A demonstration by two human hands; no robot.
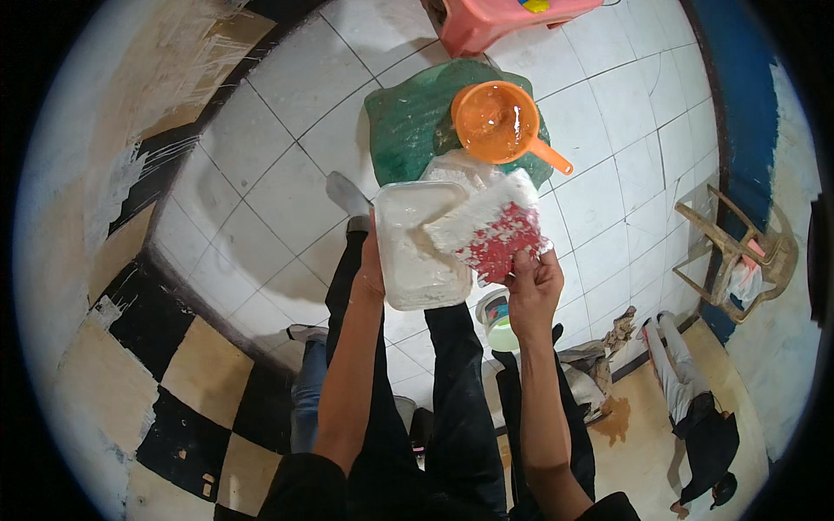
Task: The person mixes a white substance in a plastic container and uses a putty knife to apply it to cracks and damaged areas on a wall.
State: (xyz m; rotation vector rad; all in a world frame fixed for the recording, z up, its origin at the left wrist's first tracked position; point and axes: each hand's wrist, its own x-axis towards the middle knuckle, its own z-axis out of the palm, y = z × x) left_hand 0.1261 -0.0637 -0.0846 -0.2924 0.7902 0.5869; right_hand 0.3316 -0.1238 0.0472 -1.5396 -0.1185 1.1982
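My left hand (370, 260) grips the side of a rectangular white plastic tray (402, 252) with off-white paste inside. My right hand (535, 286) pinches the lower edge of a flat red piece (502, 241), heavily smeared with white paste, over the tray's right side. Just beyond them, an orange dipper (495, 122) holding clear liquid rests on a crumpled green mat (404, 122). A pale, paste-marked item (456, 165) lies behind the tray, partly hidden. A small pale-green tub (499, 326) is below my right hand.
A pink stool (473, 26) stands at the top. A worn chair (769, 278) is at the right by the blue wall (734, 130). A person in dark top (704, 443) is at lower right; another person's jeans (308, 391) show at lower left, near a checkered wall (200, 373).
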